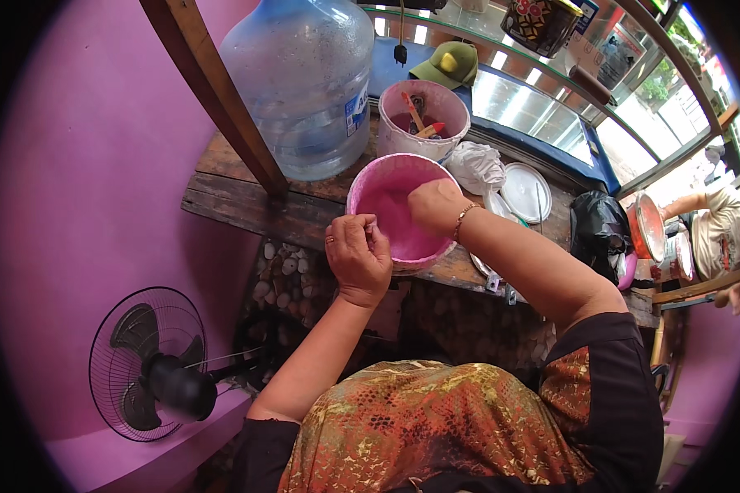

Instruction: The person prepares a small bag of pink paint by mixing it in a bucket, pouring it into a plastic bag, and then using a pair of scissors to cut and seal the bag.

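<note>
A pink plastic bowl (382, 182) sits at the front edge of a rough wooden counter (247, 205). My left hand (358, 256) grips the bowl's near rim, a ring on one finger. My right hand (436, 204) reaches down inside the bowl with its fingers pressed against the pink inner wall; a thin bracelet circles that wrist. What the fingers touch inside is hidden by the hand.
Behind the bowl stand a white bucket (423, 135) with tools in it and a large clear water jug (300, 82). A crumpled white bag (477, 164), a round white lid (526, 191) and a black bag (600, 230) lie to the right. A black fan (152, 366) stands low left. Another person (711, 226) is far right.
</note>
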Action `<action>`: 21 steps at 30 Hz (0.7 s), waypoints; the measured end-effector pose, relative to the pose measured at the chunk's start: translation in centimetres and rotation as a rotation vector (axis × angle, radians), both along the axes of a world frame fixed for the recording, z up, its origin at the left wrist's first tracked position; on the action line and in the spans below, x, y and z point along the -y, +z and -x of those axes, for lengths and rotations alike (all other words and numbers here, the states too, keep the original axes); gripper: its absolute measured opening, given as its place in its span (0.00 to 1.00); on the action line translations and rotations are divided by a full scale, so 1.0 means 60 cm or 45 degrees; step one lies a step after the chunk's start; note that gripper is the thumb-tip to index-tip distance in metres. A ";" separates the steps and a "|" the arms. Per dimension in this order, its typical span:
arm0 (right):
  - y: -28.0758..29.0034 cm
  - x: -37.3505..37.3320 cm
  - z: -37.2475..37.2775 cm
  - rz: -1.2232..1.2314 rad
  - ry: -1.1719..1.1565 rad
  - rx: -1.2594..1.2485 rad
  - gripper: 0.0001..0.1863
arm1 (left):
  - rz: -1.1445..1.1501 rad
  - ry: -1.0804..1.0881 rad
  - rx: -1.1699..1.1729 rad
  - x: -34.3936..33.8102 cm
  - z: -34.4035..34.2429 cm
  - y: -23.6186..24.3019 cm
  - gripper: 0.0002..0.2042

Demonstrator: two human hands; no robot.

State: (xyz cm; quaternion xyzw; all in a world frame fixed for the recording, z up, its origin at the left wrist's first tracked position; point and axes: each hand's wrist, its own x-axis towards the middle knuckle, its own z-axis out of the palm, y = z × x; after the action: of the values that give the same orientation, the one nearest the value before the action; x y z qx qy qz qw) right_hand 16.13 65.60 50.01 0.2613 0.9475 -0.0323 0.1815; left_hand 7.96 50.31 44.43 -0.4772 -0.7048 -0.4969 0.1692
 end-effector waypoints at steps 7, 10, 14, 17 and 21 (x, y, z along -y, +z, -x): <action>0.030 0.039 0.024 0.061 0.109 -0.165 0.10 | 0.014 -0.005 0.025 -0.003 0.002 -0.009 0.10; 0.006 0.008 0.038 -0.176 0.114 -0.320 0.10 | -0.021 -0.007 0.028 -0.005 -0.003 -0.003 0.09; -0.018 -0.014 0.023 -0.283 0.185 -0.298 0.12 | -0.031 0.014 0.023 -0.006 -0.004 -0.002 0.09; -0.008 0.006 0.010 -0.103 0.055 -0.090 0.14 | -0.019 0.004 0.009 -0.005 -0.003 -0.005 0.09; 0.014 0.028 0.005 0.038 0.177 0.028 0.14 | -0.013 0.027 0.012 -0.006 -0.003 -0.001 0.09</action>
State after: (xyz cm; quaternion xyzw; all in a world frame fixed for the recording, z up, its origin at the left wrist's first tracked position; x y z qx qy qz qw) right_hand 15.81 63.90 50.87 0.1927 0.9607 -0.0311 0.1975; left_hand 8.13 50.67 44.34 -0.4664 -0.7081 -0.5009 0.1738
